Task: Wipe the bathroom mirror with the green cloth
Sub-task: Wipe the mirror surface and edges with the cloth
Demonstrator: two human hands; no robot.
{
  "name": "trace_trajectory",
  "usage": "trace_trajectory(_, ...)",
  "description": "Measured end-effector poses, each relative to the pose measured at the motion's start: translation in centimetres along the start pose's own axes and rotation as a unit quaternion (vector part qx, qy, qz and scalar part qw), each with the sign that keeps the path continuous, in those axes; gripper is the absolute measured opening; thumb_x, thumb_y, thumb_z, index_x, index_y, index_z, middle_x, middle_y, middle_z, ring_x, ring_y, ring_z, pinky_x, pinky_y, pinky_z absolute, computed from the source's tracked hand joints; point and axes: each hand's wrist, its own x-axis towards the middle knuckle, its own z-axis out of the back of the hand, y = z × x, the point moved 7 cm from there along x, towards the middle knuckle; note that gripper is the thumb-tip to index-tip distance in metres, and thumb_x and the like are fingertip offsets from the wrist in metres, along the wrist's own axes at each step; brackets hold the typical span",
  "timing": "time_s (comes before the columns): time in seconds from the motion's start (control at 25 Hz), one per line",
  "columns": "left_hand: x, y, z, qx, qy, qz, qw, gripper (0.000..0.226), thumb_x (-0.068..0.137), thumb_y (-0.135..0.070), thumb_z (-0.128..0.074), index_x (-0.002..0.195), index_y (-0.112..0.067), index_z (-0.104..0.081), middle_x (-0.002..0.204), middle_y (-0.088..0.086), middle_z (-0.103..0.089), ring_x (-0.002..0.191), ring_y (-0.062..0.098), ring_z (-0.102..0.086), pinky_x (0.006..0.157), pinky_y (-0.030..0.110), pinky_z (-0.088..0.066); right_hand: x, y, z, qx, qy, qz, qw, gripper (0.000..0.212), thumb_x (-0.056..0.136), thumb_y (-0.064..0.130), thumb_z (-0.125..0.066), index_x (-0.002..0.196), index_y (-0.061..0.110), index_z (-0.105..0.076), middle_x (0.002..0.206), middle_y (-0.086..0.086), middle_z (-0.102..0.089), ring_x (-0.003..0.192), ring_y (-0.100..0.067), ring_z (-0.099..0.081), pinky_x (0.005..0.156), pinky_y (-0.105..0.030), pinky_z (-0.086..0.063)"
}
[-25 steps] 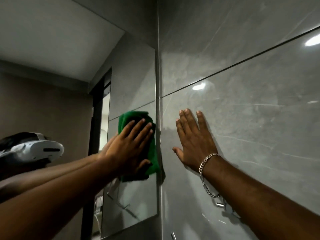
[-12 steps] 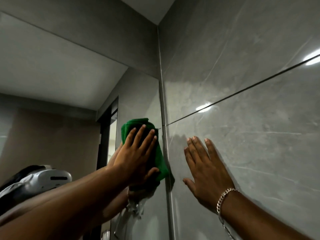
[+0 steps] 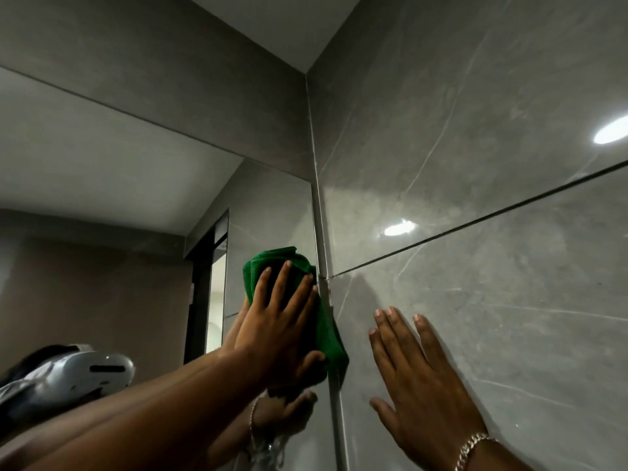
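Note:
The bathroom mirror (image 3: 112, 185) fills the left half of the view and ends at the corner strip on its right edge. My left hand (image 3: 282, 321) presses a folded green cloth (image 3: 272, 263) flat against the glass, right beside that edge, fingers spread over it. The cloth's lower corner (image 3: 334, 351) hangs down past my thumb. My right hand (image 3: 418, 389) lies flat and open on the grey tiled wall, a chain bracelet on its wrist. The mirror shows my arms and the headset reflected.
The glossy grey tiled wall (image 3: 475, 164) meets the mirror at a vertical corner strip (image 3: 323, 232). A dark grout line runs across the tiles. The mirror reflects a dark doorway (image 3: 207, 287) and the ceiling. Ceiling lights glare on the tiles.
My left hand has slid the green cloth upward along the mirror's right edge. The view has tilted up, so more ceiling and the top of the mirror show. My right hand stays flat on the wall.

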Motion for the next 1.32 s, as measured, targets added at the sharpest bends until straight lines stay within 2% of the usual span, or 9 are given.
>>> trace_trajectory(0.12, 4.0, 1.7, 1.1, 0.002, -0.032, 0.035, 0.999, 0.098, 0.079, -0.079, -0.013, 0.151, -0.017, 0.009, 0.162, 0.01, 0.015, 0.142, 0.044, 0.027, 0.112, 0.063, 0.019, 0.2, -0.8, 0.6, 0.058, 0.038, -0.017, 0.997, 0.097, 0.071, 0.062, -0.068, 0.14, -0.001, -0.044, 0.151, -0.03, -0.032, 0.142, -0.047, -0.027, 0.113, -0.061, -0.01)
trace_trajectory(0.2, 6.4, 3.0, 1.6, 0.015, -0.053, 0.055, 0.997, 0.099, 0.078, -0.079, -0.014, 0.152, -0.016, 0.005, 0.163, 0.011, 0.009, 0.143, 0.044, 0.023, 0.113, 0.064, 0.016, 0.2, -0.7, 0.5, 0.075, 0.034, -0.01, 0.997, 0.095, 0.062, 0.062, -0.075, 0.131, -0.001, -0.056, 0.144, -0.027, -0.046, 0.136, -0.044, -0.041, 0.109, -0.058, -0.02)
trace_trajectory(0.4, 11.5, 6.1, 2.6, 0.036, -0.094, 0.101, 0.99, 0.1, 0.077, -0.08, -0.017, 0.151, -0.015, 0.001, 0.164, 0.011, 0.0, 0.145, 0.046, 0.015, 0.115, 0.064, 0.01, 0.0, -0.6, 0.0, 0.037, 0.008, -0.015, 0.999, 0.095, 0.064, 0.065, -0.072, 0.132, 0.0, -0.056, 0.147, -0.026, -0.043, 0.137, -0.043, -0.039, 0.109, -0.058, -0.02)
trace_trajectory(0.6, 14.7, 9.0, 3.8, 0.048, -0.119, 0.13, 0.983, 0.1, 0.076, -0.081, -0.019, 0.152, -0.017, -0.004, 0.164, 0.01, -0.005, 0.146, 0.045, 0.011, 0.113, 0.063, 0.012, -0.1, -0.5, -0.1, 0.012, -0.027, -0.017, 0.999, 0.092, 0.069, 0.067, -0.065, 0.134, 0.003, -0.054, 0.149, -0.025, -0.039, 0.14, -0.042, -0.034, 0.112, -0.061, -0.025)
trace_trajectory(0.72, 16.1, 11.7, 4.5, 0.035, -0.122, 0.168, 0.978, 0.102, 0.075, -0.082, -0.023, 0.152, -0.018, -0.005, 0.164, 0.009, -0.006, 0.147, 0.045, 0.01, 0.113, 0.062, 0.013, 0.1, -0.5, -0.3, 0.008, -0.039, -0.018, 0.999, 0.093, 0.072, 0.067, -0.064, 0.137, 0.003, -0.051, 0.15, -0.025, -0.037, 0.142, -0.042, -0.031, 0.11, -0.059, -0.021)
trace_trajectory(0.96, 14.2, 12.5, 5.3, 0.024, -0.135, 0.156, 0.978, 0.09, 0.08, -0.076, -0.026, 0.15, -0.021, -0.017, 0.161, 0.01, -0.016, 0.147, 0.045, -0.001, 0.113, 0.064, 0.007, -0.2, -0.7, -0.3, 0.029, -0.042, -0.025, 0.998, 0.092, 0.071, 0.062, -0.068, 0.137, 0.0, -0.05, 0.15, -0.026, -0.037, 0.142, -0.042, -0.031, 0.111, -0.058, -0.018)
trace_trajectory(1.08, 10.3, 12.5, 5.5, 0.033, -0.135, 0.129, 0.982, 0.087, 0.08, -0.074, -0.019, 0.149, -0.022, -0.016, 0.161, 0.009, -0.017, 0.148, 0.043, -0.002, 0.114, 0.062, 0.007, -0.2, -0.7, 0.7, 0.065, -0.046, -0.029, 0.996, 0.085, 0.068, 0.056, -0.073, 0.13, 0.0, -0.059, 0.145, -0.026, -0.046, 0.138, -0.041, -0.039, 0.111, -0.057, -0.02)
trace_trajectory(1.2, 6.8, 13.1, 5.5, -0.004, -0.095, 0.109, 0.99, 0.08, 0.082, -0.07, -0.017, 0.149, -0.026, -0.015, 0.162, 0.006, -0.016, 0.149, 0.039, -0.001, 0.116, 0.058, 0.007, 0.6, -0.4, 2.9, 0.161, -0.06, -0.079, 0.982, 0.063, 0.076, 0.051, -0.063, 0.123, 0.008, -0.065, 0.135, -0.017, -0.061, 0.128, -0.034, -0.054, 0.112, -0.051, -0.03)
trace_trajectory(1.32, 5.1, 13.3, 6.0, -0.087, -0.064, 0.082, 0.991, 0.066, 0.09, -0.052, -0.028, 0.15, -0.03, -0.012, 0.162, 0.003, -0.019, 0.15, 0.033, -0.006, 0.12, 0.053, -0.002, 4.3, 0.7, 5.4, 0.355, -0.056, -0.131, 0.924, 0.049, 0.089, 0.05, -0.048, 0.129, 0.02, -0.054, 0.129, -0.005, -0.062, 0.118, -0.024, -0.058, 0.099, -0.043, -0.049)
